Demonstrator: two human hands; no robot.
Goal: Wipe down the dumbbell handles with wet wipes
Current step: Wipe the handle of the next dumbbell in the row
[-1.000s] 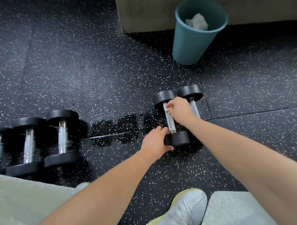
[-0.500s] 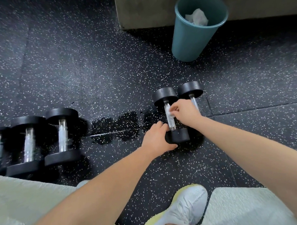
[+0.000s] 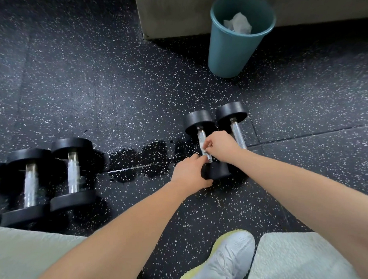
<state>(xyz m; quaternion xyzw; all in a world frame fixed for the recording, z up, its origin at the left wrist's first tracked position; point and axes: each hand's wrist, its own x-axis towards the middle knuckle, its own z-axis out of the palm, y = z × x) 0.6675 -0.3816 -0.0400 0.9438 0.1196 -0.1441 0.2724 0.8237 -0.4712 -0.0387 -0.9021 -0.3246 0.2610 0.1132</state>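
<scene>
Setting: gym or weight room. Evidence: black rubber floor (image 3: pixel 97 84) with white flecks (laid in tiles, seams visible); row of black-ended dumbbells (image 3: pixel 73 173) with chrome handles; teal waste bin (image 3: pixel 230 47) stood by a grey wall base (image 3: pixel 172 15).

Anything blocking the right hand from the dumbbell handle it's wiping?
Nothing visible. The right hand is already on the handle of the near dumbbell, pinching a white wipe against it. The left hand holds that dumbbell's near end. The second dumbbell lies alongside, behind the wrist, not in the way.
</scene>
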